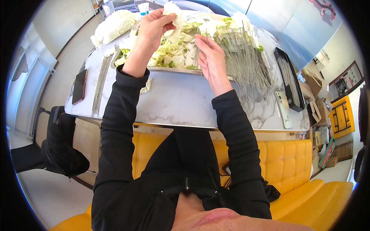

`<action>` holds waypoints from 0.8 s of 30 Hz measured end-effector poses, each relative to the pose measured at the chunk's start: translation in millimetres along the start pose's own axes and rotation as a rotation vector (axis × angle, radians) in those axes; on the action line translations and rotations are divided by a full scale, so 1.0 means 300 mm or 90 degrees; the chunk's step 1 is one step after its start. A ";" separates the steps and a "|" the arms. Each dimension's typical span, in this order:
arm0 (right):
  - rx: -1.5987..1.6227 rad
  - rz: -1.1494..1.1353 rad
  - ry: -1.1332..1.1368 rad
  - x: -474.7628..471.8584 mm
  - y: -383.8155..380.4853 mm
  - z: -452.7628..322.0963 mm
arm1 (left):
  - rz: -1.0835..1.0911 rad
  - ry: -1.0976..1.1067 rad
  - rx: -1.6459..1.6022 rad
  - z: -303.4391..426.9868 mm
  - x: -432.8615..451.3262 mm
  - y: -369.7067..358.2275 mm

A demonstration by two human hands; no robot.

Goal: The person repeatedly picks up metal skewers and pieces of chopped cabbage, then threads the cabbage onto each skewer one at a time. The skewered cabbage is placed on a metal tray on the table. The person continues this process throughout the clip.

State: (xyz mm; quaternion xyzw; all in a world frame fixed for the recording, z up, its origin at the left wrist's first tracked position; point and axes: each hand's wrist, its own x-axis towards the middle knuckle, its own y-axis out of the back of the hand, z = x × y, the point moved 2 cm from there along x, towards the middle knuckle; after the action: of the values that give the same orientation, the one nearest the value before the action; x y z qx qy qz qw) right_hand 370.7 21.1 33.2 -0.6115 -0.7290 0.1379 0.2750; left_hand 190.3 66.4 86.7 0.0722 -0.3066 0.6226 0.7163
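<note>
Above the table's far side, my left hand (153, 33) pinches a pale cabbage leaf (175, 16) between thumb and fingers. My right hand (211, 55) holds a thin metal skewer (207, 92) upright, its fingertips near the middle of the picture. Under both hands lies a metal tray (173, 70) heaped with torn cabbage leaves (164, 55). Many thin skewers (248, 69) fan out at the tray's right, with leaves at their far ends. A narrow bundle of skewers (101, 83) lies at the left, a leaf at its far end.
A whole napa cabbage (115, 26) rests at the far left of the marble-patterned table (176, 101). A dark phone (79, 86) lies at the left edge, a pale phone (284, 109) at the right. Beside it stands a black box (294, 99) of skewers. A yellow bench (283, 158) runs along the near side.
</note>
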 end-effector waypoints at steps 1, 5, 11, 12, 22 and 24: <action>-0.013 -0.008 0.011 0.011 -0.009 -0.004 | -0.004 0.012 -0.019 0.000 -0.003 -0.004; -0.047 -0.036 0.032 0.052 -0.034 -0.010 | -0.021 0.089 -0.135 -0.008 -0.010 0.007; -0.035 -0.118 -0.089 0.033 -0.017 0.019 | 0.006 0.116 -0.199 -0.092 -0.022 0.057; -0.031 -0.108 -0.089 0.032 -0.013 0.019 | 0.006 0.089 -0.170 -0.083 -0.027 0.048; 0.012 -0.067 -0.086 0.023 -0.007 0.014 | 0.009 -0.119 0.260 -0.053 -0.131 -0.053; 0.023 -0.060 -0.076 0.024 -0.005 0.008 | -0.042 -0.177 0.321 -0.052 -0.154 -0.062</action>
State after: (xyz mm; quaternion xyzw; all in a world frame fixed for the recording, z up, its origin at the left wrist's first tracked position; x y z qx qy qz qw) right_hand 367.3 28.1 34.0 -0.5623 -0.7694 0.1740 0.2481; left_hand 211.6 31.0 54.9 0.3427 -0.2348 0.6397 0.6467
